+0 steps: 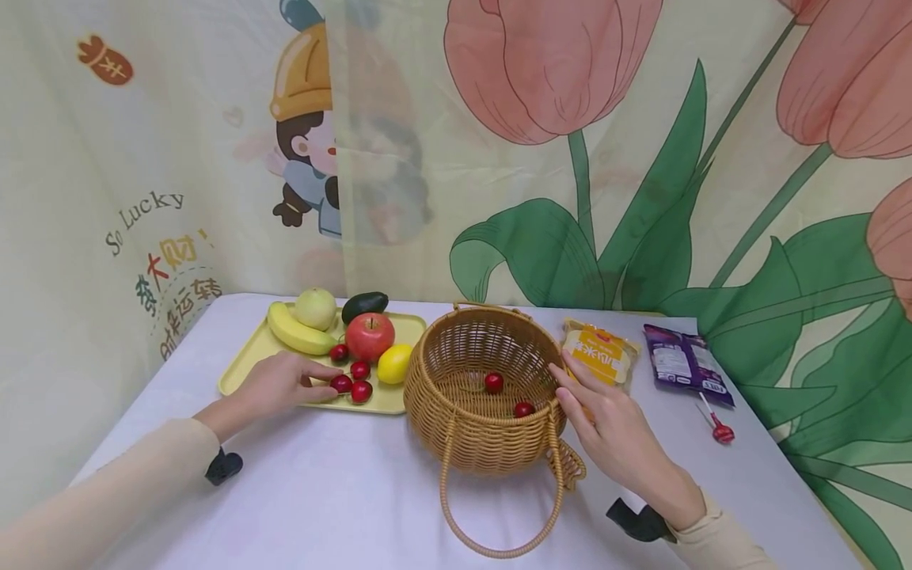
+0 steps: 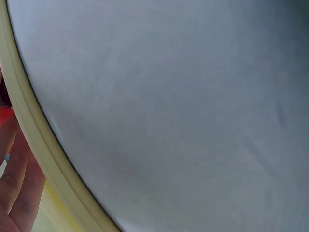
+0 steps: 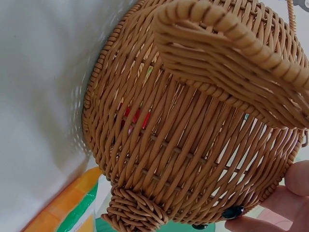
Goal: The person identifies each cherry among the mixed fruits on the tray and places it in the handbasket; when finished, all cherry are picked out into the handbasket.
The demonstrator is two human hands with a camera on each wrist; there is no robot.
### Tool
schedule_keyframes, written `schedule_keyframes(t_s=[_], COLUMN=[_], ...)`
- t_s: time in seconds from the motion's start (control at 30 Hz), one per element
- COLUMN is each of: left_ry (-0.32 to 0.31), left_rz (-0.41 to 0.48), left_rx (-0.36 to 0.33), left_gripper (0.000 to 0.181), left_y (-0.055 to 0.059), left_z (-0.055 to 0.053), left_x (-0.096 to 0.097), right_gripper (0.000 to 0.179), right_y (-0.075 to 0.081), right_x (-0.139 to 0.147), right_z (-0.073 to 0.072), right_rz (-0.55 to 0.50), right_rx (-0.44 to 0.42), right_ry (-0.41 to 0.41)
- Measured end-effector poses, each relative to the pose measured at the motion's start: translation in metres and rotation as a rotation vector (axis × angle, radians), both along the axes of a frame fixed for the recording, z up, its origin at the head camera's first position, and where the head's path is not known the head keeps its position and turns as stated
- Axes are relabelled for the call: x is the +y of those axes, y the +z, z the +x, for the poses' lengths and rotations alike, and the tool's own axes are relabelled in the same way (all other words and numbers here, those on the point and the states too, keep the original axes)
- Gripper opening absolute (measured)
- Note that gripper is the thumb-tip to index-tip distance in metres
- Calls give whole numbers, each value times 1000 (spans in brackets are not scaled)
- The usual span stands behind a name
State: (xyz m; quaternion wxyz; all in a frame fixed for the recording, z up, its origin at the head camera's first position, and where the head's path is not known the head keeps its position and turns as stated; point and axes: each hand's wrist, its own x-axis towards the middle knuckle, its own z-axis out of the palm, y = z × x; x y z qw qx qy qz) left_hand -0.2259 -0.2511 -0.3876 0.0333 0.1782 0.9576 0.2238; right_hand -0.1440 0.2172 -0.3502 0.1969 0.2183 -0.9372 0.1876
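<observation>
My left hand [image 1: 281, 386] reaches over the front of a yellow tray [image 1: 242, 372], with thumb and forefinger pinching a dark red cherry [image 1: 340, 384]. More cherries [image 1: 361, 391] lie right beside the fingertips. In the left wrist view, only part of the left hand [image 2: 21, 181] shows behind the tray's rim [image 2: 38, 130]. My right hand [image 1: 616, 423] holds the right rim of a brown wicker basket [image 1: 484, 443], fingertips at its edge. Inside the basket are two cherries [image 1: 494, 382]. The right wrist view shows the basket's woven side [image 3: 193, 140] close up, with fingers [image 3: 297, 179] at its edge.
The tray also bears a banana [image 1: 299, 331], a pale green round fruit [image 1: 316, 309], an avocado [image 1: 365, 306], a red apple [image 1: 370, 337] and a lemon [image 1: 395, 364]. Right of the basket lie an orange-and-clear snack packet [image 1: 602, 354], a purple packet [image 1: 687, 362] and a lollipop [image 1: 722, 431]. The basket's handle [image 1: 502, 552] hangs forward.
</observation>
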Motion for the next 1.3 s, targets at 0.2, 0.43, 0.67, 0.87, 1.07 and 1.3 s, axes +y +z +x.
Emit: schedule_keyframes(t_s=[0.2, 0.43, 0.67, 0.87, 1.07, 1.3], left_ry=[-4, -23, -27, -28, -50, -48], left_rz=[18, 18, 3, -6, -17, -33], left_rx=[14, -27, -34, -38, -27, -19], left_gripper=[46, 41, 39, 38, 36, 35], left_y=[-1, 3, 8, 9, 10, 13], left_z=[-1, -2, -4, -6, -8, -8], left_x=[1, 5, 9, 9, 8, 6], right_gripper=[40, 40, 40, 40, 41, 41], right_y=[1, 0, 0, 1, 2, 2], right_x=[0, 0, 0, 0, -1, -1], right_z=[0, 0, 0, 0, -1, 0], right_rz=[-2, 3, -2, 1, 5, 7], right_rx=[-7, -16, -7, -1, -5, -8], right_ry=[1, -5, 3, 1, -4, -9])
